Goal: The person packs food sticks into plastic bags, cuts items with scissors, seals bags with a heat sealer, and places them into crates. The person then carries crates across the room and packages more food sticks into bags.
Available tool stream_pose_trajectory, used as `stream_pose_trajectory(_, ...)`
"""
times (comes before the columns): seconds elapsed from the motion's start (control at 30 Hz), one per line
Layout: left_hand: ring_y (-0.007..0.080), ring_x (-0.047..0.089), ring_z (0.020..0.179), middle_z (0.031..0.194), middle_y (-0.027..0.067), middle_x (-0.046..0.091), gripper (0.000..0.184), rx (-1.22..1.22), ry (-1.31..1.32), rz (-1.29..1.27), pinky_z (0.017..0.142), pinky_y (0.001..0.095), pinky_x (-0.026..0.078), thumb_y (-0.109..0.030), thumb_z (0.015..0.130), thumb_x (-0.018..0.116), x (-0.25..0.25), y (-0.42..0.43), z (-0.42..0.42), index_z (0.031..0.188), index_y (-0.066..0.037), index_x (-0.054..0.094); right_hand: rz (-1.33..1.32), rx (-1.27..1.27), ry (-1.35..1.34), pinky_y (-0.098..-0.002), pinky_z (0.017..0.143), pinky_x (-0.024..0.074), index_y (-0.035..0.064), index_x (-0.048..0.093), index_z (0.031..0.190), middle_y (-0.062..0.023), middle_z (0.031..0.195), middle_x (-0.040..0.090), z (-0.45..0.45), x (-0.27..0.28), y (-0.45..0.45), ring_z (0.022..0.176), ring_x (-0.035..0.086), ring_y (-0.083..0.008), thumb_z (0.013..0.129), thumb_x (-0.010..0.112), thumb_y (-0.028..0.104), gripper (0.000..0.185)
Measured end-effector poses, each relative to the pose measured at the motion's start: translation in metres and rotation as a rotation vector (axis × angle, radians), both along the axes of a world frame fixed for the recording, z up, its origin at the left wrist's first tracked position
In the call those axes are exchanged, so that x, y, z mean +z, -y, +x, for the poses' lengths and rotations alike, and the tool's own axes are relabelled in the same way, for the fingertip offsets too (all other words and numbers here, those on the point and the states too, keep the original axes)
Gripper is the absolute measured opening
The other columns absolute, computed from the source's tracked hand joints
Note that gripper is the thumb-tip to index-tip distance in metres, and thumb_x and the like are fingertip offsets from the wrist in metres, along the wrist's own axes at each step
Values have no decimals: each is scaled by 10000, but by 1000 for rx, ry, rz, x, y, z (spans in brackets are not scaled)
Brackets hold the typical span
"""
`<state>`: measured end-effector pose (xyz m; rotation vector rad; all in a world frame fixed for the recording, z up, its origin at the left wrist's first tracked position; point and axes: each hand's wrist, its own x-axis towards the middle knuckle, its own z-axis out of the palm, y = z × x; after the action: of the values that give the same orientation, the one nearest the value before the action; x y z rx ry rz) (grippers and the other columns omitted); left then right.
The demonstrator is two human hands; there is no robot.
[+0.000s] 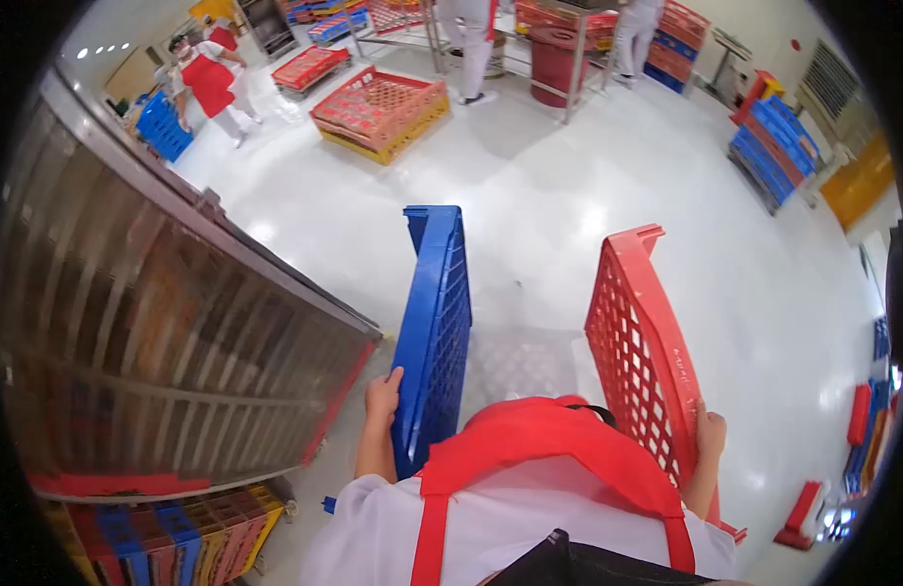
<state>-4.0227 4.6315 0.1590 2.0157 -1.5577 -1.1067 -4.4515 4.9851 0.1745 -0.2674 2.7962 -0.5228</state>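
Note:
A blue plastic crate (432, 303) hangs on edge at my left side, its lattice face turned inward. My left hand (383, 396) is closed on its outer rim, with the thumb showing on top. On the other side a red plastic crate (635, 352) stands on edge, its diamond-shaped holes facing inward. My right hand (710, 433) is closed on that crate's outer rim; the fingers underneath are hidden. Between the two crates are my red apron (549, 439) and the floor.
A metal rack (178, 322) stands close on the left, with coloured crates (168, 532) below it. Ahead, a red and yellow crate stack (383, 112) sits on the white floor (525, 234). Blue crates (774, 146) stand at right. A person in a red apron (209, 83) is at far left.

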Motion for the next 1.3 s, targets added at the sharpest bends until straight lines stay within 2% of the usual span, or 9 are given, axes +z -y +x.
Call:
stream_pose_trajectory(0.2,165,541,605,654,131,582,440,145,-136,-33,547,331,407,-349,761,575,-38,130,-45,770,91,584,-71,171,33,-414,485,333,-54,497,544,-192,501,468,-106,-3,201,459,416,-273,720,511,514,595)
stream_pose_trajectory(0.27,159,531,597,644,124,579,431,194,-158,-9,541,329,403,-343,762,575,-31,148,-92,756,88,582,-116,274,-19,-361,443,352,-53,506,532,-138,463,469,-157,-10,257,438,443,-186,728,546,439,531)
stream_pose_trajectory(0.33,138,505,577,616,103,567,408,275,-178,5,524,319,392,-328,763,578,-48,168,-119,725,78,579,-103,317,20,-374,470,361,-49,504,544,-152,484,473,-204,-16,316,453,444,-215,722,542,456,537)
stream_pose_trajectory(0.37,139,513,585,640,105,578,400,308,-106,-44,536,303,399,-323,764,577,-60,220,-76,755,77,588,-80,335,53,-388,497,370,-46,502,556,-166,505,476,-159,-38,397,467,445,-243,717,539,473,545)
stream_pose_trajectory(0.47,142,519,603,679,106,589,402,390,-91,-33,554,289,407,-326,767,575,-48,244,-111,792,75,596,-92,447,124,-382,504,383,-48,515,567,-175,522,493,-191,-41,464,481,475,-252,715,534,476,545)
stream_pose_trajectory(0.83,146,504,592,656,97,570,428,675,-209,-45,543,311,400,-344,773,561,-27,429,-121,771,83,588,-97,691,24,-383,527,393,-43,537,586,-203,547,512,-205,25,768,517,520,-288,696,535,478,532)
stream_pose_trajectory(1.0,151,495,579,640,102,559,429,756,-228,-57,537,317,395,-343,772,560,-60,470,-91,751,85,588,-143,757,76,-372,520,389,-26,552,583,-168,527,510,-174,69,865,513,519,-254,703,542,462,502)
stream_pose_trajectory(1.13,144,489,577,634,94,554,407,856,-267,-39,534,309,393,-329,773,568,-74,516,-62,735,75,596,-171,911,36,-346,449,359,-31,546,557,-124,459,480,-163,54,963,432,444,-177,740,543,405,473)
stream_pose_trajectory(1.3,121,487,590,656,59,559,372,966,-275,-96,547,272,392,-308,773,584,-8,584,-68,713,59,596,-196,1011,199,-326,450,346,-33,534,559,-76,456,443,-133,40,1096,458,414,-126,743,548,384,457)
